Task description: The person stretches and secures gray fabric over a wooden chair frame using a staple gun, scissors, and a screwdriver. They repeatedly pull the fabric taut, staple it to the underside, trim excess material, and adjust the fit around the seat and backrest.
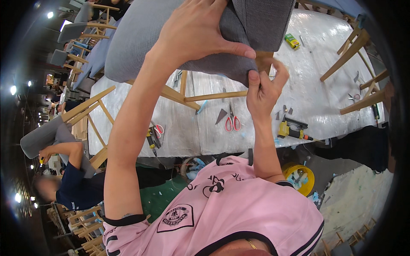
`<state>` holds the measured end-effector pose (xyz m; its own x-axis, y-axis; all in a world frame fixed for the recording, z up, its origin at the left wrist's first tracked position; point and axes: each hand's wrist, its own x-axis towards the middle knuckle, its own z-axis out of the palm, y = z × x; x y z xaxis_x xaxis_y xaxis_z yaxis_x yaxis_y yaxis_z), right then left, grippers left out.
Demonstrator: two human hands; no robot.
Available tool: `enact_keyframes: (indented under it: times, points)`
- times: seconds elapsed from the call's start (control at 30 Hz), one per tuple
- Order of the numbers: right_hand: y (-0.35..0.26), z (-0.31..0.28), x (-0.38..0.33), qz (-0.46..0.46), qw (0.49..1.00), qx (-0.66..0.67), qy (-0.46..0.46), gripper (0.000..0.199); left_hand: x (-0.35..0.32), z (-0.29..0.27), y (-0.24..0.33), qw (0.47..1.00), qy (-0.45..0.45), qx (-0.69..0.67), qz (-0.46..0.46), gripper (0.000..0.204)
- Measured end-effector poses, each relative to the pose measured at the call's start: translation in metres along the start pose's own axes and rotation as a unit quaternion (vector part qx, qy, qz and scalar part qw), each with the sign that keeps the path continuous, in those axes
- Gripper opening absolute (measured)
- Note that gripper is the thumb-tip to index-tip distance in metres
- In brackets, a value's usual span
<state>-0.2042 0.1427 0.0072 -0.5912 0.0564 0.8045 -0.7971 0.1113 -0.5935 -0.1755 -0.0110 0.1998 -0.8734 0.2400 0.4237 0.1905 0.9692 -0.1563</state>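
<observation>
A chair with grey fabric upholstery (136, 47) and wooden legs (179, 94) is tilted over the table at the top of the view. My left hand (192, 36) lies on the fabric, its thumb stretched along the cover toward the corner; its fingertips run up near the frame's edge. At that lower corner, my right hand (265, 87) pinches the fabric edge with its thumb, index finger bent beside a wooden leg. Below the chair, red-handled scissors (232, 121) lie on the table, with a yellow and black staple gun (292, 129) right of my right forearm.
Plastic film covers the table (222, 145). A second stapler (151, 138) and scissors (159, 130) lie at left, a small green and yellow box (292, 41) at far right. A yellow bucket (301, 177) with scraps stands below the edge. Another person (81, 183) works on a chair at left.
</observation>
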Motion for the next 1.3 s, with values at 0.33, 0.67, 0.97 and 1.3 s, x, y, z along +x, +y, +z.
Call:
enact_keyframes:
  times: [0.33, 0.67, 0.97, 1.3]
  points:
    - [0.015, -0.002, -0.011, 0.04, 0.997, 0.023, -0.059, 0.041, -0.017, 0.028, 0.017, 0.987, 0.099, 0.096, -0.078, 0.093]
    - [0.029, -0.016, 0.011, -0.014, 0.994, 0.063, -0.09, 0.043, -0.132, 0.003, -0.088, 0.912, 0.025, 0.291, -0.287, 0.052]
    - [0.026, -0.023, 0.008, -0.019, 0.99, 0.086, -0.112, 0.046, -0.071, 0.033, -0.033, 0.897, 0.152, 0.214, -0.356, 0.057]
    - [0.027, -0.022, 0.006, -0.002, 0.988, 0.104, -0.118, 0.036, -0.006, 0.061, 0.054, 0.908, 0.229, 0.175, -0.305, 0.054]
